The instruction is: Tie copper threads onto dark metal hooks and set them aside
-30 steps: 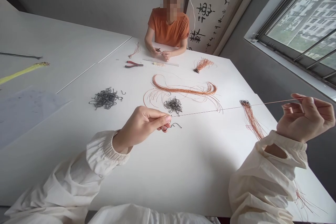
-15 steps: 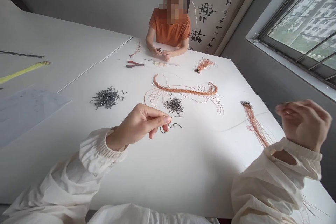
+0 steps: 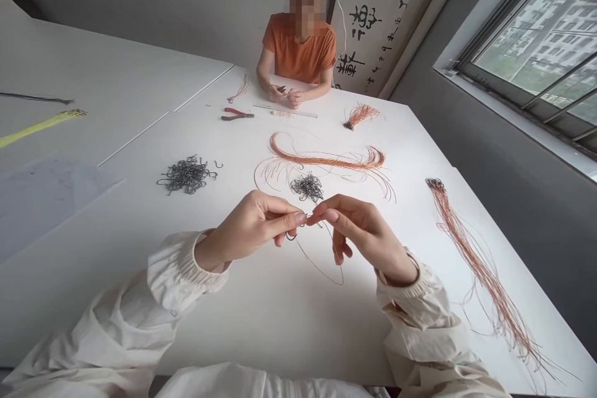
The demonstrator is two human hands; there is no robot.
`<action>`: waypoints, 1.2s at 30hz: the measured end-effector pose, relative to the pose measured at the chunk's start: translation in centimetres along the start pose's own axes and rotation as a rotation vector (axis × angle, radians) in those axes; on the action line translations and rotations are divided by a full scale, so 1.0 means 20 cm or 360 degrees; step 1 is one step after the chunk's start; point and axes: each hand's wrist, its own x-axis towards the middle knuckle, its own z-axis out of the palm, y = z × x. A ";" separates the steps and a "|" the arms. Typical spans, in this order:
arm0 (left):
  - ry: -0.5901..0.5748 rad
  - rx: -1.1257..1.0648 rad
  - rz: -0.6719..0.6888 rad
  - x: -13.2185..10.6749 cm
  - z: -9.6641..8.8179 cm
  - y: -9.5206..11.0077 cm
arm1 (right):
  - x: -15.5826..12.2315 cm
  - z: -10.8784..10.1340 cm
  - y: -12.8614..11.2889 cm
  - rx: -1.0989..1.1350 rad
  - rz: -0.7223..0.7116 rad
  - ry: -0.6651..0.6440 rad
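Observation:
My left hand point(image 3: 252, 224) pinches a dark fish hook point(image 3: 291, 237) between thumb and finger, its bend showing below the fingertips. My right hand point(image 3: 366, 230) meets it at the fingertips, thumb and forefinger closed on a thin reddish fishing line point(image 3: 329, 278). The line hangs in a loop below both hands. Just beyond the fingers lies a small pile of fish hooks point(image 3: 308, 187), with a loose hook or two partly hidden by my hands. Behind that pile stretches a curved bundle of orange line point(image 3: 326, 161).
A larger hook pile point(image 3: 187, 174) lies to the left. Along the right lies a bundle of hooks tied to line point(image 3: 480, 261). Farther back are red-handled pliers point(image 3: 237, 114), another tied bundle point(image 3: 361, 115) and a seated person point(image 3: 298, 53). A plastic sheet point(image 3: 51, 199) and yellow strands point(image 3: 44, 127) lie left.
My right hand has come in from the far right to meet my left hand at the fingertips. A loop of line now hangs below them. My left hand has hardly moved.

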 end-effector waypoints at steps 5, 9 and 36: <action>-0.0062 -0.0056 -0.0024 0.00 0.00 0.00 | 0.02 0.05 0.03 0.0129 0.0010 0.0103; -0.0099 -0.0188 -0.0070 0.00 -0.01 0.02 | 0.03 0.05 0.04 0.0201 0.0014 0.0110; 0.0088 0.0015 0.0153 -0.01 0.02 -0.01 | 0.01 0.02 0.02 0.0037 0.0031 0.0109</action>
